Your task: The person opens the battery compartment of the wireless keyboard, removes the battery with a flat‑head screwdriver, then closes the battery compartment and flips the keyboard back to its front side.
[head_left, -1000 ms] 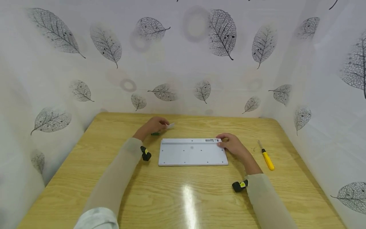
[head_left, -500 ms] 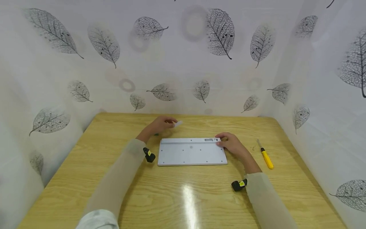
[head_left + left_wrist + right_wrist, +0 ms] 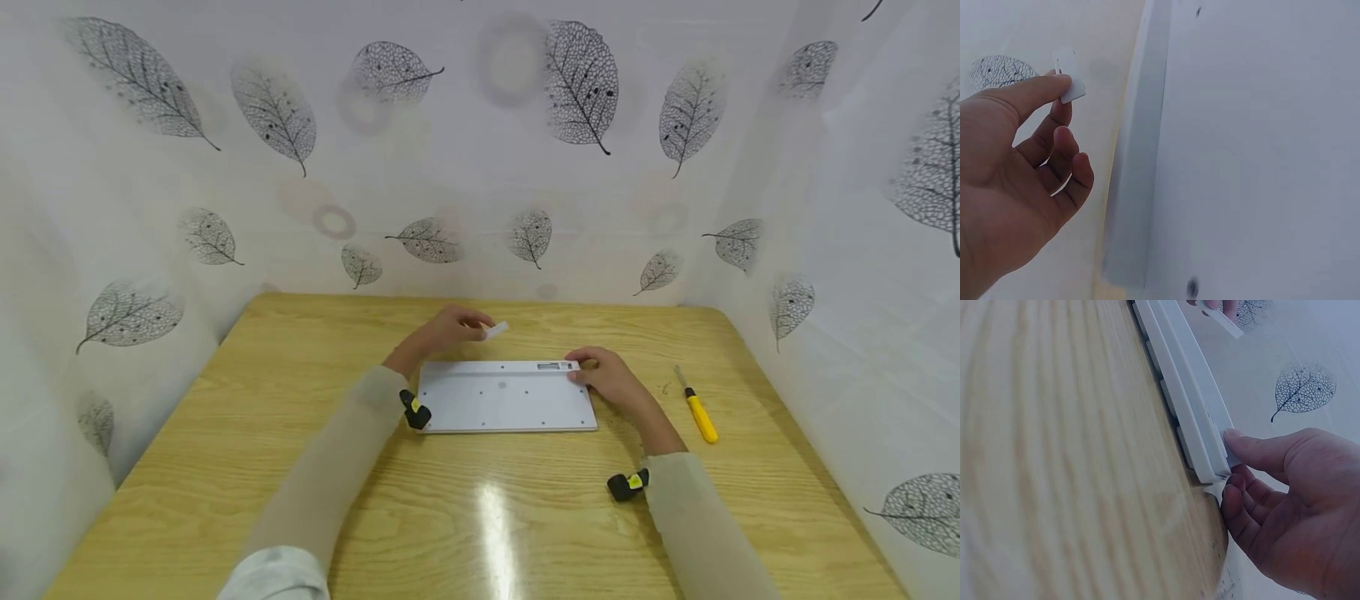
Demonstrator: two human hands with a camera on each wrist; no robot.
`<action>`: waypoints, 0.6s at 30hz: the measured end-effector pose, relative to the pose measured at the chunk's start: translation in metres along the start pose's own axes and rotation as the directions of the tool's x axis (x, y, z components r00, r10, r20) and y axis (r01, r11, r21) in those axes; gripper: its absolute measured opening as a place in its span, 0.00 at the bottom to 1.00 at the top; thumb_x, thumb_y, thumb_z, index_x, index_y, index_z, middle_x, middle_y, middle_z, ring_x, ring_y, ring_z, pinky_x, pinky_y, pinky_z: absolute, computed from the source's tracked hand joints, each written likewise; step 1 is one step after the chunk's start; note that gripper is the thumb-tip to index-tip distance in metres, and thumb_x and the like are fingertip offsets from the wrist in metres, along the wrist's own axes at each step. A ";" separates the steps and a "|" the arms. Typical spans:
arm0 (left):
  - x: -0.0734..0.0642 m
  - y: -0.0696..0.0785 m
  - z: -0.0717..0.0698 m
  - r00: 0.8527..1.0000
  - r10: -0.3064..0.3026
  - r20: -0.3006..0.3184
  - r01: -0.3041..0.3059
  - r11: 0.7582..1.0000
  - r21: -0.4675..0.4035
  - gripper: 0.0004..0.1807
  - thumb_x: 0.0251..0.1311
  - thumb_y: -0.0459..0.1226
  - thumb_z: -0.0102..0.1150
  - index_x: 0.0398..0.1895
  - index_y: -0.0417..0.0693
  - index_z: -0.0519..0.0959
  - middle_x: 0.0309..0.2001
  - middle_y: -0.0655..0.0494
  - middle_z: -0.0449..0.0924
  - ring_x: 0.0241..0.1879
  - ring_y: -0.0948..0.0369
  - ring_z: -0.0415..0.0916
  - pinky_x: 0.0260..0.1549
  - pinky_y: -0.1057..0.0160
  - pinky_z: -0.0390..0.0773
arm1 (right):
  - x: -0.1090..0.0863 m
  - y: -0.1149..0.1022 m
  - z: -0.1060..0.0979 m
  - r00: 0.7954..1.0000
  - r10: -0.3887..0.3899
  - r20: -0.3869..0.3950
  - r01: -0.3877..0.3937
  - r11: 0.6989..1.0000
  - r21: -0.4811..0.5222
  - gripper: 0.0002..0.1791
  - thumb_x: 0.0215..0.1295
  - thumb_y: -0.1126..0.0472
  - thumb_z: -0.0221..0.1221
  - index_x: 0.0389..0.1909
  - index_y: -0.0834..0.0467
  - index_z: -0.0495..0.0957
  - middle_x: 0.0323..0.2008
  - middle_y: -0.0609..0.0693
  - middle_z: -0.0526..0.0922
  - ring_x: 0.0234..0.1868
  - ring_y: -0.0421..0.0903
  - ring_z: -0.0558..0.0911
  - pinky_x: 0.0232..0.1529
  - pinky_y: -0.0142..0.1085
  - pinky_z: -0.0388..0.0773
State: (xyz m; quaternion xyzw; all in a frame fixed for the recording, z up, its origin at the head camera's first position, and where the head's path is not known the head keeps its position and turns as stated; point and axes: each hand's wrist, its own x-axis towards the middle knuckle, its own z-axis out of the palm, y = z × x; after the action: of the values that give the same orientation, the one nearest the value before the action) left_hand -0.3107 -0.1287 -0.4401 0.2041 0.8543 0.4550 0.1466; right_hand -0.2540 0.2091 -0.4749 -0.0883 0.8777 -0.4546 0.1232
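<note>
A white keyboard (image 3: 510, 408) lies face down on the wooden table, its underside dotted with small screws. At its far right is an open battery compartment (image 3: 551, 367). My left hand (image 3: 452, 327) pinches a small white battery cover (image 3: 497, 330) between thumb and index finger, held beyond the keyboard's far edge; the other fingers curl loosely in the left wrist view. With thumb and fingers, my right hand (image 3: 611, 379) grips the keyboard's far right corner beside the compartment. Key edges (image 3: 1175, 440) show beneath the keyboard in the right wrist view.
A screwdriver (image 3: 701, 417) with a yellow handle lies to the right of my right hand. Small dark bits (image 3: 664, 389) are on the table near its tip. A leaf-patterned curtain (image 3: 480, 167) surrounds the table's back and sides.
My left hand has moved right with the battery cover, along the keyboard's far edge toward the compartment. A small green thing near that hand is now hidden behind the arm. The right hand stays put.
</note>
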 end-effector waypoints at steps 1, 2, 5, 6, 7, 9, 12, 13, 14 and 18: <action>0.002 0.001 0.003 1.000 0.001 0.005 -0.001 1.000 -0.003 0.16 0.69 0.37 0.61 0.58 0.50 0.82 0.53 0.50 0.82 0.48 0.57 0.77 0.48 0.59 0.78 | 0.000 0.000 0.000 1.000 -0.006 0.002 0.006 1.000 -0.001 0.20 0.71 0.60 0.61 0.61 0.59 0.77 0.55 0.60 0.78 0.40 0.49 0.77 0.38 0.37 0.77; 0.003 0.003 0.006 1.000 0.006 0.012 -0.006 1.000 -0.006 0.16 0.69 0.37 0.61 0.58 0.50 0.82 0.53 0.50 0.82 0.48 0.57 0.77 0.47 0.60 0.78 | 0.000 0.000 0.001 1.000 -0.008 0.001 0.008 1.000 0.000 0.20 0.71 0.60 0.61 0.61 0.59 0.77 0.55 0.60 0.78 0.40 0.49 0.76 0.38 0.37 0.77; 0.008 0.009 0.016 0.999 0.040 0.035 -0.040 0.999 -0.002 0.16 0.69 0.36 0.60 0.58 0.48 0.82 0.53 0.49 0.83 0.48 0.58 0.77 0.46 0.61 0.78 | -0.001 0.000 0.001 1.000 -0.003 0.005 0.003 1.000 0.030 0.20 0.71 0.59 0.62 0.61 0.59 0.77 0.51 0.60 0.79 0.36 0.49 0.76 0.36 0.37 0.77; 0.010 0.010 0.020 0.998 0.054 0.045 -0.054 0.999 -0.001 0.16 0.69 0.35 0.60 0.58 0.48 0.83 0.54 0.49 0.83 0.48 0.58 0.77 0.46 0.61 0.78 | -0.001 0.000 0.001 1.000 0.004 0.005 -0.004 0.999 0.043 0.20 0.70 0.59 0.62 0.61 0.58 0.77 0.48 0.61 0.79 0.35 0.49 0.75 0.35 0.37 0.76; 0.011 0.012 0.023 0.996 0.067 0.058 -0.068 0.998 -0.001 0.16 0.69 0.35 0.59 0.58 0.48 0.83 0.55 0.49 0.83 0.48 0.58 0.78 0.46 0.61 0.78 | -0.001 0.001 0.001 1.000 0.009 0.006 -0.009 0.999 0.052 0.20 0.70 0.59 0.62 0.61 0.58 0.77 0.47 0.61 0.79 0.34 0.49 0.75 0.35 0.37 0.76; 0.015 0.015 0.030 0.993 0.089 0.080 -0.090 0.996 0.008 0.15 0.69 0.35 0.59 0.57 0.48 0.83 0.57 0.50 0.83 0.49 0.58 0.79 0.47 0.61 0.79 | -0.002 0.002 0.001 1.000 0.019 0.006 -0.020 0.998 0.062 0.21 0.70 0.59 0.63 0.62 0.58 0.77 0.47 0.60 0.80 0.35 0.49 0.76 0.36 0.37 0.76; 0.019 0.021 0.038 0.988 0.107 0.107 -0.113 0.992 0.047 0.15 0.70 0.36 0.58 0.57 0.48 0.83 0.59 0.51 0.82 0.52 0.59 0.79 0.50 0.61 0.78 | -0.002 0.002 0.000 1.000 0.016 0.006 -0.016 0.999 0.042 0.22 0.70 0.58 0.63 0.62 0.58 0.76 0.54 0.60 0.79 0.42 0.49 0.78 0.41 0.37 0.76; 0.020 0.023 0.040 0.988 0.108 0.111 -0.115 0.991 0.062 0.15 0.70 0.37 0.57 0.57 0.49 0.83 0.60 0.51 0.82 0.52 0.58 0.79 0.51 0.61 0.78 | -0.002 0.002 0.000 1.000 0.014 0.004 -0.014 0.999 0.034 0.22 0.70 0.58 0.63 0.63 0.59 0.76 0.57 0.60 0.79 0.44 0.49 0.78 0.43 0.37 0.75; 0.022 0.025 0.042 0.988 0.107 0.112 -0.116 0.990 0.079 0.15 0.70 0.37 0.57 0.57 0.50 0.83 0.60 0.51 0.82 0.54 0.59 0.78 0.52 0.61 0.78 | -0.002 0.001 0.000 1.000 0.015 0.003 -0.015 0.999 0.031 0.22 0.70 0.58 0.62 0.63 0.58 0.76 0.58 0.60 0.78 0.46 0.49 0.78 0.44 0.37 0.75; 0.026 0.034 0.050 0.989 0.096 0.115 -0.110 0.987 0.118 0.15 0.70 0.39 0.57 0.56 0.52 0.84 0.60 0.53 0.82 0.55 0.59 0.78 0.54 0.61 0.77 | -0.003 -0.001 -0.001 1.000 0.013 0.002 -0.013 0.999 0.029 0.22 0.70 0.57 0.62 0.63 0.58 0.76 0.60 0.61 0.77 0.48 0.52 0.78 0.45 0.38 0.76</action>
State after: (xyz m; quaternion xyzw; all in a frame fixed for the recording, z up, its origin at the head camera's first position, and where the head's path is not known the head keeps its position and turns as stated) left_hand -0.3042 -0.0630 -0.4410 0.2812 0.8600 0.3962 0.1563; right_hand -0.2514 0.2096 -0.4729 -0.0811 0.8715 -0.4663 0.1284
